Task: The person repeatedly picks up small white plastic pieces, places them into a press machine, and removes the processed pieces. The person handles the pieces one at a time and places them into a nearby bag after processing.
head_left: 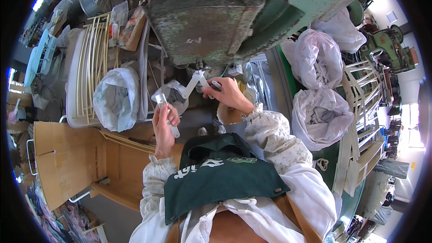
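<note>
My left hand point(165, 123) is closed around white flat strips with rounded ends; the upper strip point(161, 98) has holes, and a lower end pokes out below the fingers. My right hand point(229, 93) pinches a white jointed strip piece point(194, 83) bent into a V. Its peak meets the underside of a worn green machine head point(202, 27), close to a small metal tip point(200, 64). Just below this piece, between both hands, hangs a small plastic-lined container point(176, 96). How the strip seats at the machine is too small to tell.
Left of me stand a lined bag of grey parts point(118, 100), a white tub of long cream rods point(92, 69) and an open cardboard box point(72, 162). At right, two plastic bags of white parts point(321, 119) sit on a green table beside stacked white frames point(362, 108).
</note>
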`<control>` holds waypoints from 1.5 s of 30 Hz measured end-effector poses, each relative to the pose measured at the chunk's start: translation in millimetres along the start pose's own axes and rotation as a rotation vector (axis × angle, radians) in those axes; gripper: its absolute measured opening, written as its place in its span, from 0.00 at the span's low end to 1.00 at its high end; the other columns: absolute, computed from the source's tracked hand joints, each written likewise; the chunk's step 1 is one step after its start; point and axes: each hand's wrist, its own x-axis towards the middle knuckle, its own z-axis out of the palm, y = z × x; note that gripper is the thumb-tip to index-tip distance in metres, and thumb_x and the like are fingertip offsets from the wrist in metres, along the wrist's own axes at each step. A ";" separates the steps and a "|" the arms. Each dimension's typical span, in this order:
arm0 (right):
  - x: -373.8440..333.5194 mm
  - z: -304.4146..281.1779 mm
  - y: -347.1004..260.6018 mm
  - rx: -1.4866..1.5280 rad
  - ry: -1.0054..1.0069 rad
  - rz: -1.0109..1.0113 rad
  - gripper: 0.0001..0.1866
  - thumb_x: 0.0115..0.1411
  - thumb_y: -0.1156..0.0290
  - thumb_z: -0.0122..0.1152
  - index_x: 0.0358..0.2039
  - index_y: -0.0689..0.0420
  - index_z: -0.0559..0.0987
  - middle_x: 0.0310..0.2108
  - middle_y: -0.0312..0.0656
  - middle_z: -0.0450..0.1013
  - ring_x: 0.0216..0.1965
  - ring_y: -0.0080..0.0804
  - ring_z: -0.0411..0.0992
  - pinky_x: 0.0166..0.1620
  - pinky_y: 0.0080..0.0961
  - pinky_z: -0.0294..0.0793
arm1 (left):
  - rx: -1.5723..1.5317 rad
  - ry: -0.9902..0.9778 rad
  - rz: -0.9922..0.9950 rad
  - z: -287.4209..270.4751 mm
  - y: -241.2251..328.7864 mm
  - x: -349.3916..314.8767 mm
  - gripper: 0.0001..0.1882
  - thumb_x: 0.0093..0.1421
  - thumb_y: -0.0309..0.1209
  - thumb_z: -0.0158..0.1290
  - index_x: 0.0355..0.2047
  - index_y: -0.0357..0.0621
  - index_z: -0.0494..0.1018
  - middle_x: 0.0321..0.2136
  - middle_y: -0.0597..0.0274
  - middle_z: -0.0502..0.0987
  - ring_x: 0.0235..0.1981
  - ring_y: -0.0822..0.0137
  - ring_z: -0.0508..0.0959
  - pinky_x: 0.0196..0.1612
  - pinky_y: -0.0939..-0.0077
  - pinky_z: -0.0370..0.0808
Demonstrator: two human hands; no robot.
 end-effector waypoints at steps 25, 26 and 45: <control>0.6 -0.9 -2.5 0.177 -0.063 0.198 0.17 0.62 0.63 0.57 0.24 0.65 0.77 0.15 0.34 0.69 0.18 0.17 0.64 0.24 0.19 0.62 | 0.278 -0.039 -0.177 2.9 -6.1 71.3 0.10 0.55 0.29 0.60 0.20 0.42 0.73 0.11 0.77 0.62 0.10 0.85 0.56 0.14 0.84 0.48; -0.4 0.2 -1.8 0.196 -0.072 0.217 0.17 0.62 0.64 0.57 0.24 0.66 0.77 0.15 0.33 0.69 0.18 0.17 0.64 0.24 0.18 0.62 | 0.282 -0.022 -0.190 4.5 -3.6 67.8 0.10 0.55 0.29 0.60 0.20 0.42 0.73 0.11 0.77 0.62 0.10 0.85 0.56 0.14 0.84 0.48; -3.6 -2.3 -15.5 0.255 0.006 0.114 0.16 0.62 0.66 0.58 0.24 0.67 0.77 0.15 0.32 0.67 0.17 0.16 0.62 0.21 0.17 0.59 | 0.235 -0.012 -0.172 9.7 5.8 68.0 0.10 0.53 0.28 0.62 0.20 0.42 0.71 0.11 0.76 0.63 0.09 0.83 0.57 0.14 0.83 0.50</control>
